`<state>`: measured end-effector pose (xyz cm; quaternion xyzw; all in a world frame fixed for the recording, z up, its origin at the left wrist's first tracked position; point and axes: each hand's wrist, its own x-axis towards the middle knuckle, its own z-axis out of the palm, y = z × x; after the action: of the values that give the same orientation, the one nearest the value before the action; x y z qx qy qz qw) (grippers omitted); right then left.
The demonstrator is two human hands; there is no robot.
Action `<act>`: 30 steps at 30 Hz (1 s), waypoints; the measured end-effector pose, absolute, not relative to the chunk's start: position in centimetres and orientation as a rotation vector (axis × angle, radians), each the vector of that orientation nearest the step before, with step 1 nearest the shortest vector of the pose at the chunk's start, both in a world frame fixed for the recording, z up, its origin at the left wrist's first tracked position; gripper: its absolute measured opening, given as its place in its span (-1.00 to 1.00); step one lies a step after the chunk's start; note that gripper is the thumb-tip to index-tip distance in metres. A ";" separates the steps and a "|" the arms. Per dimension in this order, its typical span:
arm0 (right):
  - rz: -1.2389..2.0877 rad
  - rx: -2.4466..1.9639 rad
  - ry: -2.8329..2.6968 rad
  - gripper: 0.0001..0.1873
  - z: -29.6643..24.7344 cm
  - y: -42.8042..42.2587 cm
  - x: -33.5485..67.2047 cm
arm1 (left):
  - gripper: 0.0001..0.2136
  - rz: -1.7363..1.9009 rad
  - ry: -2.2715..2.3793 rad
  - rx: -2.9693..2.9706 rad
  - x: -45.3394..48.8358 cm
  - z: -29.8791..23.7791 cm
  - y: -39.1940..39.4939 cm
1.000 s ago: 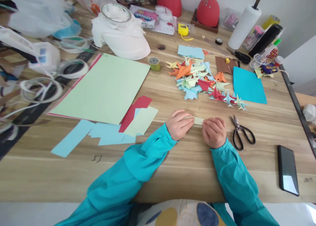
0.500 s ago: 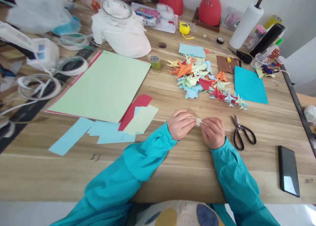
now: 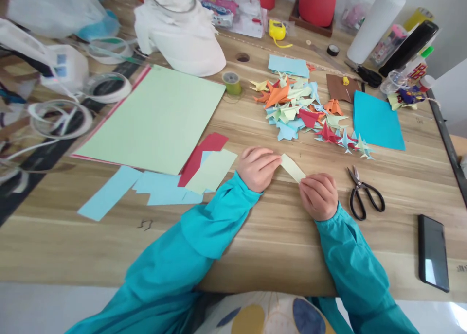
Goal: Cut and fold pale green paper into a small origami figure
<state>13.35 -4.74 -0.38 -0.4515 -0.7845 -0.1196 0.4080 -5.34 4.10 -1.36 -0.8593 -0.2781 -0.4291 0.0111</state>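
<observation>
Fingers [image 3: 270,160] of the left hand [image 3: 257,169] and right hand [image 3: 320,197] pinched a pale green paper strip [image 3: 292,168] by its ends, right of the frame's centre.

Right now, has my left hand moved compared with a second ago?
Yes: judged against the scissors, your left hand has shifted leftward, away from them and closer to the small pale green paper piece.

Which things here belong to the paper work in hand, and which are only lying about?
Likely belonging:
pale green paper strip, in left hand and right hand
colourful folded paper pieces
black-handled metal scissors

Likely just lying about:
black rectangular phone
yellow rounded tape measure
</observation>
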 end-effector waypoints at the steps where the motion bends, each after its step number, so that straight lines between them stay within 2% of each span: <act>1: -0.297 -1.136 -1.980 -0.82 -0.4 -4.8 13.3 | -0.85 -1.341 -0.883 -2.670 -5.3 -1.4 4.2; 20: -0.248 -1.145 -1.930 -0.84 -0.5 -5.0 13.2 | -0.82 -1.161 -1.075 -2.610 -5.0 -1.7 4.2; 27: -0.214 -1.208 -1.897 -0.85 -1.0 -5.0 14.4 | -0.83 -1.365 -1.140 -2.387 -6.6 -1.5 5.1; 30: -0.173 -1.216 -1.935 -0.86 -1.0 -5.0 14.4 | -0.82 -1.319 -0.953 -2.558 -6.0 -0.7 4.0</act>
<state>14.41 -4.99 -0.98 -0.4836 -0.7691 -0.0686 0.4122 -5.97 4.00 -0.74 -0.8424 -0.3140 -0.4345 0.0549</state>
